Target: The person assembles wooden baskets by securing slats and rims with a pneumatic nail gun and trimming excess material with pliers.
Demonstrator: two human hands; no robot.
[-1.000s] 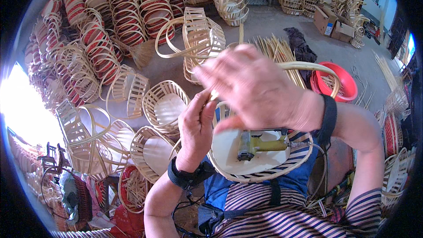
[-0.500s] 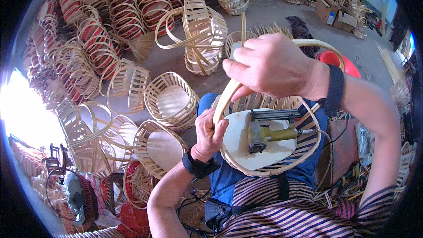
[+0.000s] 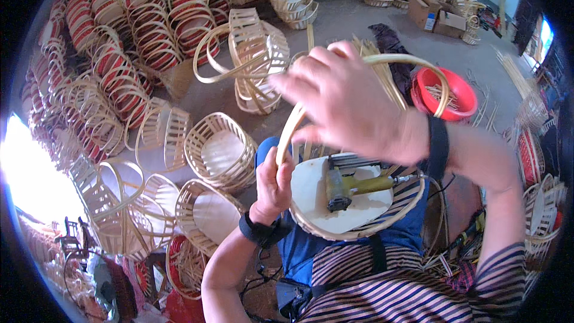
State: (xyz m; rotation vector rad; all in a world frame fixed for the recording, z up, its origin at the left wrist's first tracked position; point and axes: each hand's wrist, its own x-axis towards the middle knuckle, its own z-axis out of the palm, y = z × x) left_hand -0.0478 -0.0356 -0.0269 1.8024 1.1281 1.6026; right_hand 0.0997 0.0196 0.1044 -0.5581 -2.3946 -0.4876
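Observation:
A pale wooden-strip basket [image 3: 359, 227] with a flat white base rests across my lap. A nail gun [image 3: 341, 188] with a dull yellow-green body lies inside, its hose fitting toward the right rim. My left hand [image 3: 274, 180] is closed around the lower left end of an arched bamboo handle [image 3: 291, 128], thumb pressed along it. Above the basket, my right hand [image 3: 353, 98] is blurred, its fingers stretched to the left and the thumb apart. The handle passes behind that hand and curves down on its right. A thin upright strip [image 3: 310, 37] shows beyond the knuckles.
Finished baskets [image 3: 221, 146] stand on the floor at left, with tall stacks of red-banded baskets [image 3: 146, 21] behind. A red basin [image 3: 457, 93] holding thin sticks sits at far right, near cardboard boxes [image 3: 433, 15]. Tools and scraps [image 3: 466, 233] lie right of my leg.
My right hand has loosened from its bent grip, with fingers now stretched leftward. The view has shifted, showing more of the red basin. My left hand keeps hold of the handle.

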